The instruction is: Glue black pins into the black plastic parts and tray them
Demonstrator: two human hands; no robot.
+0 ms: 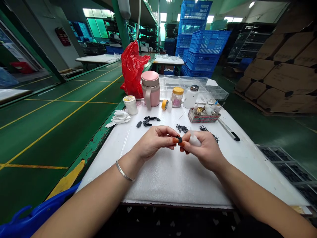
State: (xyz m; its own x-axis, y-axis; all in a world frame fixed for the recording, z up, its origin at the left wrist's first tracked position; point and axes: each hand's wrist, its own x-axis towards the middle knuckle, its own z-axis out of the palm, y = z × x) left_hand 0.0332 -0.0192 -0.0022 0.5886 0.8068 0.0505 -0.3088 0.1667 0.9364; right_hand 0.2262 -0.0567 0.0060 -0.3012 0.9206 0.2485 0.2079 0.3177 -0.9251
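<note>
Above the near middle of the white table, my left hand pinches a small black part between thumb and fingers. The fingertips of my right hand meet the same part from the other side. A small white squeeze bottle with a thin pointed nozzle is tucked in my right palm, nozzle up. Just beyond my hands lie a pile of small black rings and a scatter of thin black pins, partly hidden by my right hand. Several black plastic pieces lie further left.
Along the back of the table stand a pink mug, a white tub, a jar, a white bottle and a box of small tools. A cutter knife lies right; white gloves lie left.
</note>
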